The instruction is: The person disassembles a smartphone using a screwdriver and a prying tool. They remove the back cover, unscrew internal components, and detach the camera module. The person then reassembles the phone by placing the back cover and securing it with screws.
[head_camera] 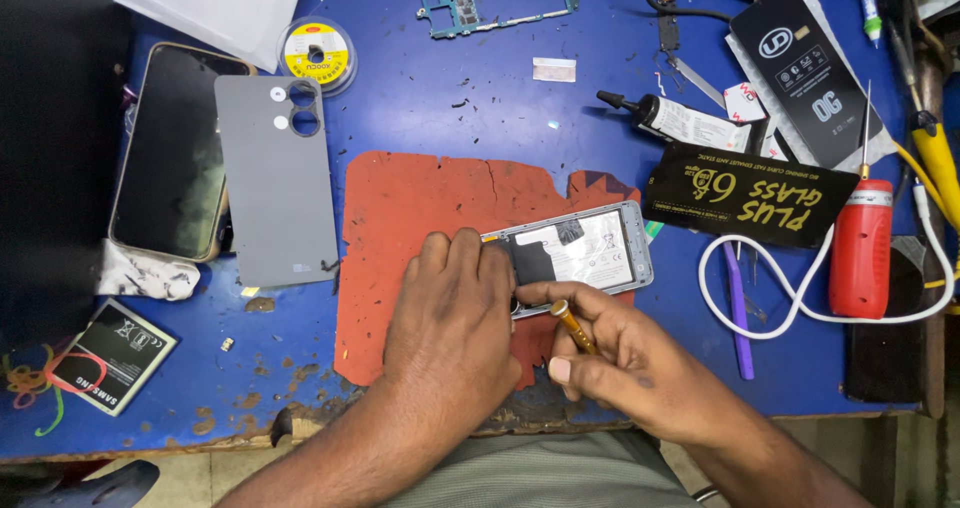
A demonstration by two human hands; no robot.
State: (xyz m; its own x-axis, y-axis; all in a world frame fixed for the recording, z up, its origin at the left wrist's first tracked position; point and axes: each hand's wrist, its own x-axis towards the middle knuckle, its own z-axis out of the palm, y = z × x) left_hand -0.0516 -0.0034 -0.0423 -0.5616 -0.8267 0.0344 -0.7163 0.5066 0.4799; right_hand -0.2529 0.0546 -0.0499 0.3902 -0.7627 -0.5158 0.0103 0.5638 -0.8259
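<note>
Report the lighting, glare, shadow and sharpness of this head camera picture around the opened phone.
Head view: bright, even overhead light; the opened phone and red mat are sharp. Soft glare on the dark phone screen at left. The left hand casts only a faint shadow; the right hand with its gold tool is unblurred. Picture edges bend slightly.
</note>
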